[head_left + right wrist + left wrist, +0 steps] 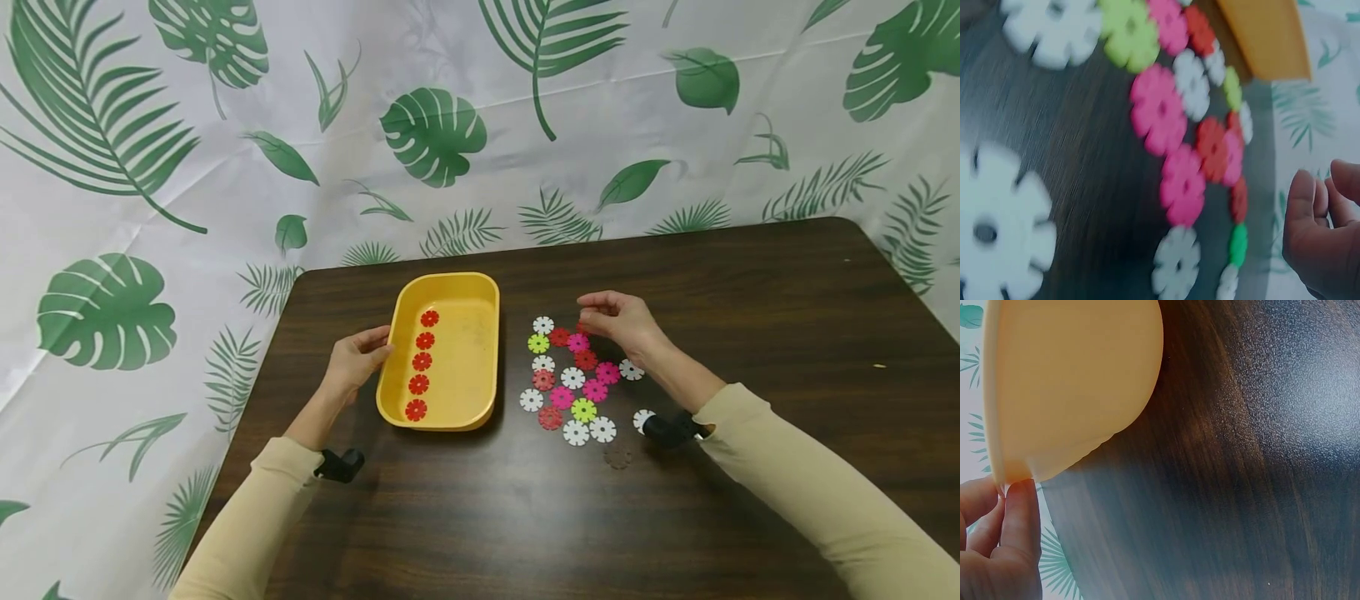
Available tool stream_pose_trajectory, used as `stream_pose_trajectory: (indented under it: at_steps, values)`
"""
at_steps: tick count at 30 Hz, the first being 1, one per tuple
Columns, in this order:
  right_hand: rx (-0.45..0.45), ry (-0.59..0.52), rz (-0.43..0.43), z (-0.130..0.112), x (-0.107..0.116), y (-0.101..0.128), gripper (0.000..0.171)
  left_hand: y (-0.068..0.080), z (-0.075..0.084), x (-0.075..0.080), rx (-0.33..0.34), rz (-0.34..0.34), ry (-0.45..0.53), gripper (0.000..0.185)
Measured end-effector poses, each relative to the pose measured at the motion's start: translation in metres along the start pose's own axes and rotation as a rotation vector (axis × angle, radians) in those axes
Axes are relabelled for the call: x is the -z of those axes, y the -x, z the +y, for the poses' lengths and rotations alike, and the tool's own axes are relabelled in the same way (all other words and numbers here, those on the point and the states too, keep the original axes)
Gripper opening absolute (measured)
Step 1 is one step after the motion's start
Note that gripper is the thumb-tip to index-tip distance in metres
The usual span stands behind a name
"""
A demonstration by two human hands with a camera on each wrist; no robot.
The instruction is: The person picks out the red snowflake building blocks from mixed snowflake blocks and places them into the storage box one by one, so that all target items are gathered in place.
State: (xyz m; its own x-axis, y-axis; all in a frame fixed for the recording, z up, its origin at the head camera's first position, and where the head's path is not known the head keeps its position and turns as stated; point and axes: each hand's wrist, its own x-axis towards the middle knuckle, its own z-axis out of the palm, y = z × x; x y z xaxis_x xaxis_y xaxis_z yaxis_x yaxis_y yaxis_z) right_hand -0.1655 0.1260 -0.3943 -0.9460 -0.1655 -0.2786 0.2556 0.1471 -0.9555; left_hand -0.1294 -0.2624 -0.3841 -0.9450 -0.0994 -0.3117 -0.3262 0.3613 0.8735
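Observation:
At the left side of a yellow tray (476,350), my left hand (354,360) pinches the rim between thumb and fingers; the left wrist view shows this grip at the tray's rim (992,394). Inside the tray, several red notched discs (422,362) lie in a line along the left side. My right hand (624,323) hovers over the far edge of a loose group of flower-shaped discs, its fingers bent. No disc shows between its fingertips (1302,187) in the right wrist view. Below the hand are a red disc (1239,200) and a green disc (1239,245).
White discs (576,432), pink discs (596,390) and yellow-green discs (583,410) lie on the dark wooden table (480,517) right of the tray. A brown disc (618,455) lies nearer me. Behind the table hangs a leaf-patterned cloth (465,50).

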Motion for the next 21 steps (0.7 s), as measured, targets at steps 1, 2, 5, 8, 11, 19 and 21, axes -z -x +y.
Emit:
stream_pose_trajectory:
  at_steps: [1,2,5,8,11,19,21]
  values:
    - [0.003,0.023,0.010,0.002,0.003,-0.001,0.038,0.000,0.000,0.000,0.000,0.000,0.000,0.042]
    - [0.008,0.046,0.020,0.004,0.005,-0.002,0.037,0.000,0.000,0.000,-0.002,-0.002,-0.002,0.042]
    - [0.019,0.120,0.043,0.009,0.009,-0.005,0.038,0.000,-0.001,0.000,-0.006,-0.003,-0.006,0.042]
    - [0.023,0.188,0.065,0.013,0.011,-0.007,0.037,0.001,-0.001,0.000,-0.007,0.000,-0.003,0.042]
    - [0.027,0.238,0.076,0.017,0.010,-0.010,0.037,0.002,0.000,-0.001,-0.004,0.004,0.012,0.042]
    - [0.062,0.338,0.083,0.024,0.006,-0.014,0.038,0.003,-0.002,-0.001,-0.005,0.004,0.012,0.041]
    - [0.065,0.362,0.084,0.026,0.005,-0.015,0.038,0.002,-0.003,-0.001,-0.003,0.004,0.005,0.041]
